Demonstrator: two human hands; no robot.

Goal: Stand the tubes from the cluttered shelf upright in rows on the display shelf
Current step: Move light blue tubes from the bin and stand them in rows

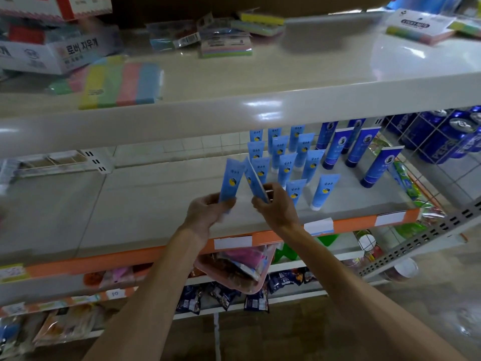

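Frame centre: the left hand (pixel 208 212) curls round one blue tube (pixel 231 182); the right hand (pixel 278 207) pinches a second tube (pixel 256 181). Set each cap-down on the shelf (pixel 156 204), extending the standing tubes (pixel 286 168) at centre-right without knocking neighbours.

The left hand (pixel 208 209) grips a light-blue tube (pixel 231 182) by its lower end, above the display shelf (pixel 130 204). The right hand (pixel 276 207) pinches a second light-blue tube (pixel 256 182), which tilts toward the first. Behind them, standing light-blue tubes (pixel 286 165) form rows, caps down. Dark-blue tubes (pixel 360 147) stand to their right.
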